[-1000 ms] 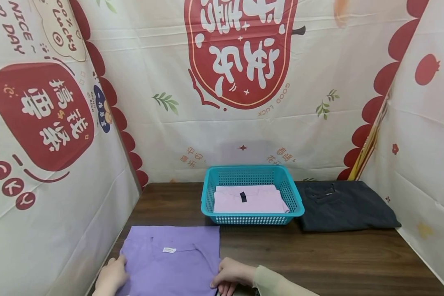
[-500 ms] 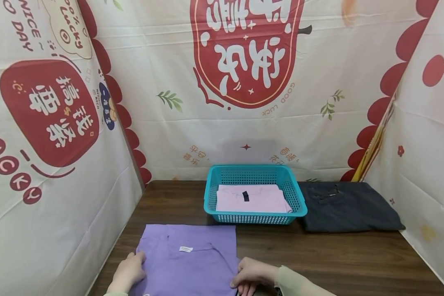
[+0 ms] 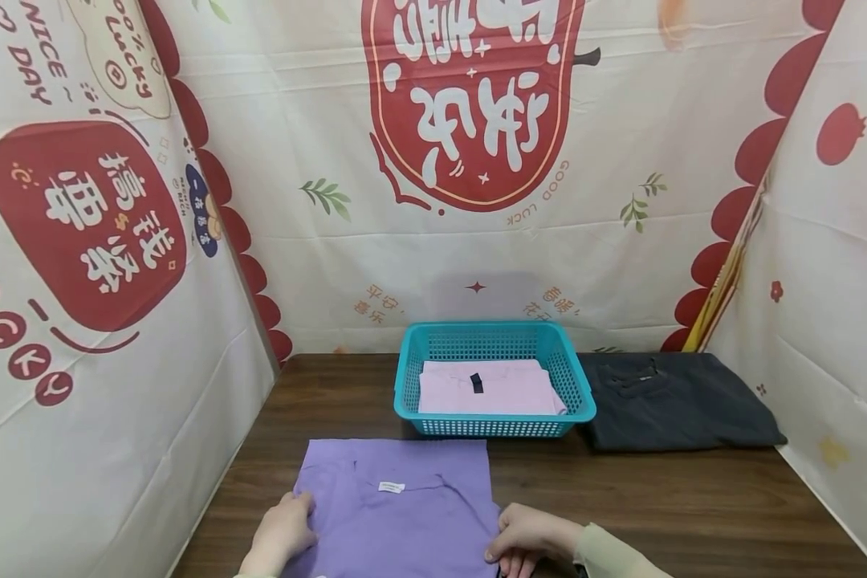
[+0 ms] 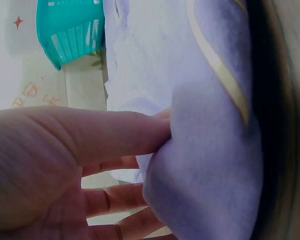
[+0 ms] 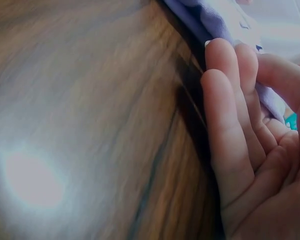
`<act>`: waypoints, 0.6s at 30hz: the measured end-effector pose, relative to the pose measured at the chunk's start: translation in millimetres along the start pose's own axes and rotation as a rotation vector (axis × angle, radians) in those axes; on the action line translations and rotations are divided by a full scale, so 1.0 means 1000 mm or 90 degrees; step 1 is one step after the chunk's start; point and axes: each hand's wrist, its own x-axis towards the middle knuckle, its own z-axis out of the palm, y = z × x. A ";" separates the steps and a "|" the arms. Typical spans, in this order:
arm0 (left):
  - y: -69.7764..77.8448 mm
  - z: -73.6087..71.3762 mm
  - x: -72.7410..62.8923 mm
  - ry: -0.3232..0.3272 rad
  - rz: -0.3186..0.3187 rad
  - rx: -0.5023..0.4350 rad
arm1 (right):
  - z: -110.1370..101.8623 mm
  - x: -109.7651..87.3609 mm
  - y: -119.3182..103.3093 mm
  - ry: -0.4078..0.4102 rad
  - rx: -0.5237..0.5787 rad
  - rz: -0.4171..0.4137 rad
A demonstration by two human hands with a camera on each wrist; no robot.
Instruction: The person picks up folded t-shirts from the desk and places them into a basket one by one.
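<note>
A purple shirt [image 3: 405, 518] with a white neck label lies folded on the near side of the table, its lower end cut off by the head view. My left hand [image 3: 282, 530] pinches its left edge; in the left wrist view the thumb presses on the cloth [image 4: 205, 165] and the fingers sit behind it. On the opposite edge my right hand [image 3: 531, 536] pinches the cloth between thumb and fingers. Seen from the right wrist, the fingers [image 5: 227, 115] are curled low over the wood, and a bit of purple cloth shows past them.
Behind the shirt stands a turquoise basket [image 3: 494, 427] holding a folded pink garment [image 3: 491, 389]. A folded dark grey garment [image 3: 682, 401] lies to its right on the brown table [image 3: 665, 498]. Printed cloth walls [image 3: 274, 265] enclose the table at the back and sides.
Both hands have slid the purple shirt rightward across the table, keeping their grip on its two edges. The basket and the dark garment have stayed in place; the head view has shifted slightly.
</note>
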 end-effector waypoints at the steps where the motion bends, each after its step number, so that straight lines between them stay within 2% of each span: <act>1: 0.003 0.001 0.000 0.001 0.003 0.001 | -0.002 -0.002 0.002 0.004 -0.005 -0.003; 11: 0.032 0.015 0.002 0.006 0.027 -0.002 | -0.025 -0.025 0.019 0.037 -0.011 0.000; 18: 0.053 0.026 0.009 0.035 0.086 0.005 | -0.044 -0.044 0.031 0.020 0.014 0.003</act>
